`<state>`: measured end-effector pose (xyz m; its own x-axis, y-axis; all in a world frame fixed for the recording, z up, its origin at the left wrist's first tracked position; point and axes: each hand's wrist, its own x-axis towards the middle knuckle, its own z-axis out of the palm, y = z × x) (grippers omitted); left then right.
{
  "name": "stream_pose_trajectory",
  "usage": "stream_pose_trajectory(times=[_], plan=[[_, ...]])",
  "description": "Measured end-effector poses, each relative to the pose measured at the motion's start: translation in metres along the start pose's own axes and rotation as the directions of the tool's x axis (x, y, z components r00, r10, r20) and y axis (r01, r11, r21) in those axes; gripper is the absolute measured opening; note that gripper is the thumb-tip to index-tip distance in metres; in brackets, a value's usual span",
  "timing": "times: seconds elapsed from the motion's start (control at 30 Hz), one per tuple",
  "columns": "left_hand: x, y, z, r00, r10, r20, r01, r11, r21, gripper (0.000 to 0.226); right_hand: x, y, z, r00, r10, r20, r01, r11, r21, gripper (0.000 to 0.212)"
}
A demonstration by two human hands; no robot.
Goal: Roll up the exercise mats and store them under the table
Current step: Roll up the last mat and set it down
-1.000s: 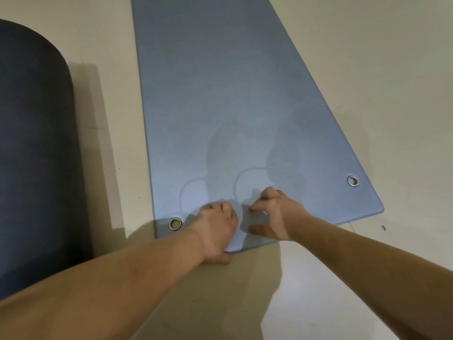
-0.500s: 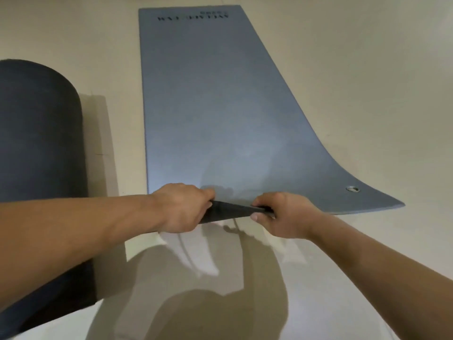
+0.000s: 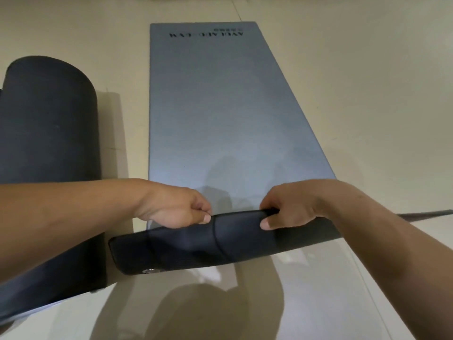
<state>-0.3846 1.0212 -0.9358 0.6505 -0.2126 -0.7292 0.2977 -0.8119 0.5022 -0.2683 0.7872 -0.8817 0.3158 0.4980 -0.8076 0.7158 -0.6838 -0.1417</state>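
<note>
Head view, left hand (image 3: 176,207), right hand (image 3: 291,204), gripping blue mat (image 3: 220,106) near edge

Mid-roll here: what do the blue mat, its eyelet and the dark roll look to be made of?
Blue mat: likely soft foam or rubber; matte blue top, dark underside, its lifted end curls smoothly where the left hand and right hand grip it.
Eyelet: looks like metal, a shiny silver ring.
Dark roll: probably similar foam, matte near-black, holding a thick curve.

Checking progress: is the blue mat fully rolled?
No, the blue mat lies mostly flat; left hand and right hand grip its near edge.
</note>
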Motion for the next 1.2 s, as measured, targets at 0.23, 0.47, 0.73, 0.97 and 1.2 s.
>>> stream_pose_trajectory(times=[0.23, 0.47, 0.73, 0.97, 1.2], plan=[[0.002, -0.013, -0.020, 0.878, 0.069, -0.473, 0.107, 0.936, 0.336, 0.019, 0.048, -0.019, 0.007, 0.806, 0.088, -0.585, -0.221, 0.962, -0.159, 0.039], [-0.003, 0.023, 0.066, 0.948, 0.135, -0.287, 0.104, 0.723, 0.683, 0.106, 0.083, -0.006, 0.004, 0.757, 0.067, -0.650, -0.201, 0.970, -0.134, 0.040], [0.043, -0.009, 0.071, 0.928, 0.070, -0.366, 0.212, 0.707, 0.675, 0.140, 0.067, -0.021, 0.005, 0.721, 0.120, -0.682, -0.209, 0.977, -0.049, 0.067], [0.057, -0.015, 0.036, 0.882, 0.051, -0.469, 0.254, 0.787, 0.562, 0.133, 0.070, 0.007, 0.039, 0.853, 0.315, -0.415, -0.409, 0.899, -0.158, 0.149], [0.062, -0.011, 0.027, 0.925, -0.008, -0.380, 0.233, 0.803, 0.549, 0.128, 0.083, 0.039, 0.032, 0.911, 0.166, -0.379, -0.249, 0.951, -0.181, 0.136]])
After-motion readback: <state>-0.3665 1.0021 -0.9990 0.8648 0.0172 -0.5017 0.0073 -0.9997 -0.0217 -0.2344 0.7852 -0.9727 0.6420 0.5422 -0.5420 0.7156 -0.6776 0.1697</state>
